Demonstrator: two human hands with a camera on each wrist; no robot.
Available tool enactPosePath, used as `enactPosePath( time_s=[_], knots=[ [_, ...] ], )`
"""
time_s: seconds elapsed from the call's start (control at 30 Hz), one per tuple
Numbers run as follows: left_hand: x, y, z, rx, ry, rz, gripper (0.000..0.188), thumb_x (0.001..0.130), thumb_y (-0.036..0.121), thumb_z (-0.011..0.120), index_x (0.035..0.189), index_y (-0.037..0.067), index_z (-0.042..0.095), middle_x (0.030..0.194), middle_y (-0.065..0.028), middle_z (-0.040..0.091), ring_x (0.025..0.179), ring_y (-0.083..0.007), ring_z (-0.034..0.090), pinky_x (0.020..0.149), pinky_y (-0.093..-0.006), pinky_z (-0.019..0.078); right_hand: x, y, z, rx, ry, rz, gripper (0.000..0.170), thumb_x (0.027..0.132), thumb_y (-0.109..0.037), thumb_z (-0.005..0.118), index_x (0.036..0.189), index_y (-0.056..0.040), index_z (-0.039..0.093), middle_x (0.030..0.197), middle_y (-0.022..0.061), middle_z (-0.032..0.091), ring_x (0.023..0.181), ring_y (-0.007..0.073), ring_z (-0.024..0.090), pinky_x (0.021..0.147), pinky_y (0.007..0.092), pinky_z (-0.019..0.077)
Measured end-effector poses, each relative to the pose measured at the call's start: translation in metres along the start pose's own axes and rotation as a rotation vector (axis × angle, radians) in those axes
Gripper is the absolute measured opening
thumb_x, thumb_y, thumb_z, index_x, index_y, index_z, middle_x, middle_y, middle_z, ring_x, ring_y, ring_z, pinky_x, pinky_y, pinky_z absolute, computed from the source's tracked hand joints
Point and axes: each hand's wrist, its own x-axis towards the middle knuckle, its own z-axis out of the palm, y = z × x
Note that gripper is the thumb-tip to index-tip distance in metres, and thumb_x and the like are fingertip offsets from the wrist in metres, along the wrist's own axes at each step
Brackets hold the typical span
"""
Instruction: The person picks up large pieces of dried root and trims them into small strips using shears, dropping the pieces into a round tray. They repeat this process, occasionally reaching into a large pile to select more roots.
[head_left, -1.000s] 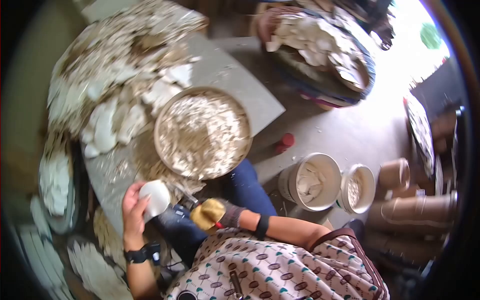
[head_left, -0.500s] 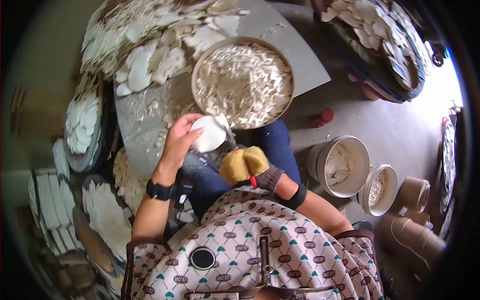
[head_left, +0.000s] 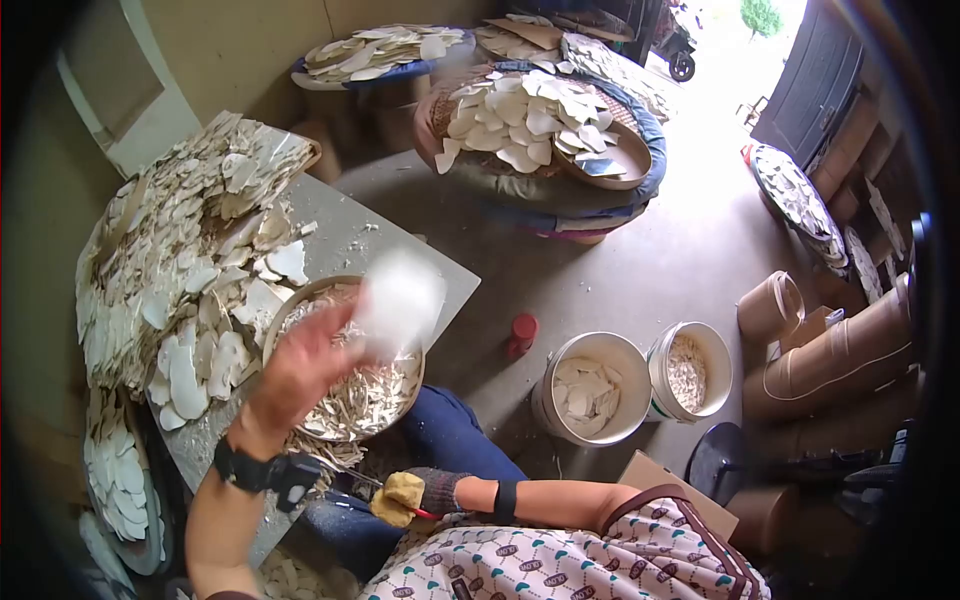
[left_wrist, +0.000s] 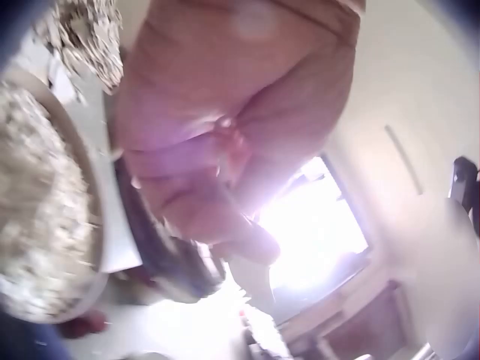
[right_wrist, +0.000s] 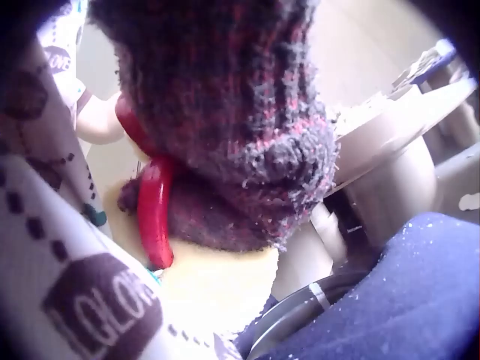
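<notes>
White piece, blurred, appears above the far right edge of the tub; the left hand seems to pinch it between thumb and fingers, while the gloved right hand is clamped round the red-handled tool. I would hold the piece gently near its edge, because it looks thin and may crack, and keep the tool well apart from the bare fingers.

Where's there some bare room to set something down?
Floor: an open patch between the red container and cloth-draped stand. Grey table: a mostly bare strip, with scattered crumbs, between the heaped pieces and its far edge. The table's left side is crowded with that heap.
</notes>
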Motion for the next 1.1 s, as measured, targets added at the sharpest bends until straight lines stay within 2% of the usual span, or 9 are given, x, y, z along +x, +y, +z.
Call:
enactPosePath(
  time_s=[0.07, 0.23, 0.33, 0.47, 0.5, 0.73, 0.9, 1.03, 1.1],
  knots=[
    [0.017, 0.032, 0.035, -0.261, -0.064, 0.284, 0.06, 0.082, 0.002, 0.053, 0.136, 0.008, 0.026, 0.135, -0.0175, 0.033, 0.115, -0.0297, 0.046, 0.098, -0.0339, 0.0378, 0.008, 0.053, -0.006, -0.469, -0.005, -0.119, 0.018, 0.08, -0.018, 0.052, 0.077, -0.0021, 0.059, 0.072, 0.0155, 0.059, 0.066, 0.0309, 0.056, 0.065, 0.0338, 0.0469],
    [0.007, -0.008, 0.009, 0.124, -0.012, 0.192, 0.038, 0.082, -0.001, 0.05, 0.12, -0.001, 0.045, 0.117, -0.0132, 0.052, 0.108, -0.0201, 0.052, 0.091, -0.0297, 0.0421, -0.005, 0.015, -0.011, -0.884, 0.143, -0.448, 0.031, 0.063, -0.022, 0.069, 0.085, -0.0027, 0.057, 0.083, 0.0175, 0.058, 0.079, 0.0337, 0.056, 0.072, 0.0384, 0.0468],
    [-0.03, -0.058, -0.038, 0.045, 0.161, -0.032, 0.03, 0.084, 0.004, 0.053, 0.114, -0.001, 0.051, 0.102, -0.0096, 0.06, 0.094, -0.0154, 0.058, 0.083, -0.0274, 0.0462, -0.003, 0.021, -0.011, -0.881, 0.136, -0.41, 0.023, 0.062, -0.02, 0.067, 0.072, -0.0024, 0.057, 0.068, 0.0158, 0.055, 0.065, 0.0339, 0.055, 0.063, 0.0376, 0.0464],
    [-0.1, -0.11, -0.105, -0.117, 0.455, -0.174, 0.027, 0.085, 0.008, 0.055, 0.109, -0.002, 0.053, 0.096, -0.0105, 0.062, 0.085, -0.0149, 0.062, 0.074, -0.0247, 0.0497, -0.006, 0.07, -0.027, -0.024, 0.028, 0.225, 0.02, 0.081, -0.012, 0.05, 0.081, 0.0049, 0.06, 0.08, 0.0122, 0.063, 0.073, 0.0198, 0.061, 0.066, 0.0311, 0.0498],
    [-0.116, -0.121, -0.124, -0.142, 0.544, -0.2, 0.026, 0.085, 0.008, 0.055, 0.108, -0.002, 0.053, 0.095, -0.011, 0.062, 0.083, -0.0152, 0.062, 0.072, -0.0242, 0.0504, -0.003, 0.067, -0.034, -0.139, -0.082, 0.213, 0.021, 0.083, -0.01, 0.047, 0.085, 0.0062, 0.06, 0.084, 0.0113, 0.063, 0.076, 0.0175, 0.061, 0.069, 0.0299, 0.0504],
    [-0.166, -0.175, -0.266, 0.522, 1.04, -0.257, 0.026, 0.075, 0.005, 0.058, 0.101, -0.001, 0.057, 0.09, -0.0111, 0.062, 0.078, -0.0203, 0.061, 0.069, -0.0278, 0.0488, 0.008, 0.05, -0.025, 0.861, 0.059, 0.488, 0.013, 0.084, -0.01, 0.055, 0.096, -0.0048, 0.057, 0.097, 0.0052, 0.06, 0.09, 0.0192, 0.059, 0.084, 0.0313, 0.0481],
    [-0.15, -0.181, -0.318, 1.54, 1.078, -0.02, 0.044, 0.064, -0.001, 0.057, 0.108, 0.002, 0.053, 0.105, -0.017, 0.054, 0.097, -0.0351, 0.051, 0.082, -0.0386, 0.0438, 0.016, 0.059, -0.024, -0.126, -0.054, 0.366, 0.02, 0.075, -0.015, 0.065, 0.091, -0.0061, 0.059, 0.088, 0.0093, 0.062, 0.084, 0.0221, 0.06, 0.076, 0.0305, 0.0483],
    [-0.138, -0.17, -0.316, 1.52, 1.018, -0.358, 0.039, 0.063, 0.002, 0.059, 0.101, 0.005, 0.051, 0.1, -0.017, 0.05, 0.092, -0.0342, 0.051, 0.081, -0.0401, 0.0431, 0.018, 0.066, -0.026, -0.064, -0.007, 0.462, 0.024, 0.071, -0.015, 0.069, 0.091, -0.0057, 0.059, 0.087, 0.0096, 0.062, 0.081, 0.022, 0.06, 0.074, 0.0292, 0.048],
    [-0.146, -0.167, -0.312, 1.59, 0.996, -0.246, 0.031, 0.064, 0.004, 0.06, 0.094, 0.005, 0.053, 0.094, -0.0149, 0.051, 0.087, -0.0325, 0.052, 0.077, -0.0402, 0.0447, 0.02, 0.059, -0.022, 0.019, 0.009, 0.514, 0.024, 0.071, -0.015, 0.069, 0.091, -0.0056, 0.06, 0.088, 0.009, 0.062, 0.081, 0.0215, 0.06, 0.075, 0.029, 0.0479]
  ],
)
